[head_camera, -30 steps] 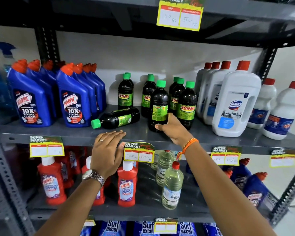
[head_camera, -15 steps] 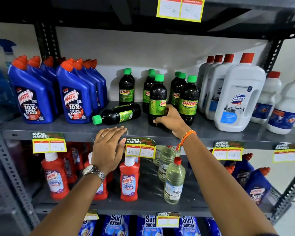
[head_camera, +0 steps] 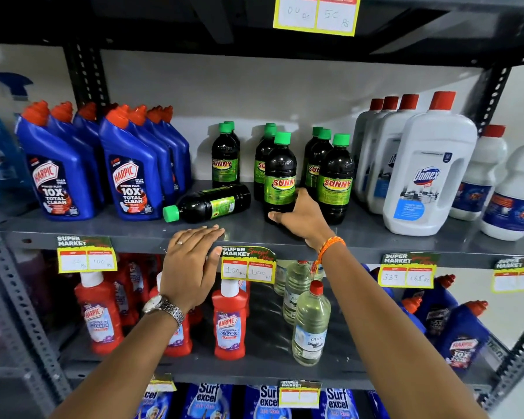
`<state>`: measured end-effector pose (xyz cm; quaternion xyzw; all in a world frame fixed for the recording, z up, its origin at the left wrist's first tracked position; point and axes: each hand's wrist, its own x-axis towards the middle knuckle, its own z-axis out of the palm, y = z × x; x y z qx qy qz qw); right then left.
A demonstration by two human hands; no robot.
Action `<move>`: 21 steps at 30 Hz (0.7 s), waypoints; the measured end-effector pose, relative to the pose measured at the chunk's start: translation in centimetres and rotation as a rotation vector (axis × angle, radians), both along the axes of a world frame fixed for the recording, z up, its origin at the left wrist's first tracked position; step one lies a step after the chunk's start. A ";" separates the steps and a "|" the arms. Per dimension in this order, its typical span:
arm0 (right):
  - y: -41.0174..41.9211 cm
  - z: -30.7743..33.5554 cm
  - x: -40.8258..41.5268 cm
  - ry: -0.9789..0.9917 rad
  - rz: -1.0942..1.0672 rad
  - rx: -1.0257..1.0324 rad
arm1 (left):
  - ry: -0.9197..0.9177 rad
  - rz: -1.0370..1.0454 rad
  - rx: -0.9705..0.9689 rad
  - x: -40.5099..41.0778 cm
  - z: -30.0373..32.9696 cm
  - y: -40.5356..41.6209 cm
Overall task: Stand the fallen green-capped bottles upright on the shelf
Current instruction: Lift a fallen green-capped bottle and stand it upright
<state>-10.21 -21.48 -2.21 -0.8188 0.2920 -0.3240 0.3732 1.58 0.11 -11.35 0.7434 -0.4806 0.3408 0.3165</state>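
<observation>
A person's right hand [head_camera: 300, 217] is gripping the base of an upright green-capped bottle [head_camera: 280, 176] on the grey shelf [head_camera: 360, 237], fingers apparently wrapping behind it, though the far side is hidden. The left hand [head_camera: 191, 261] is lying flat and spread on the shelf edge, holding nothing. One fallen bottle [head_camera: 208, 204] is lying just beside it, cap pointing left. Reaching across is risking a knock that topples the closely packed upright bottles [head_camera: 324, 164] or rolls the fallen one off.

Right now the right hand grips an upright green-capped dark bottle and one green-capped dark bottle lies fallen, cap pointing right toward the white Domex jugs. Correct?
Not quite. In the head view the fallen green-capped dark bottle points its cap left, toward the blue Harpic bottles. The right hand does grip an upright green-capped dark bottle.
</observation>
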 end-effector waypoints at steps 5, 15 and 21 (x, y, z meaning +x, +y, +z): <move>0.8 0.4 0.1 0.046 -0.047 -0.142 | -0.001 0.004 -0.021 -0.3 0.2 -0.1; 3.3 1.2 -2.5 -0.105 -0.127 -0.373 | 0.051 -0.015 0.080 -0.6 0.9 1.2; 6.1 5.1 0.9 0.105 0.379 -0.537 | 0.156 0.202 -0.248 0.0 0.0 3.8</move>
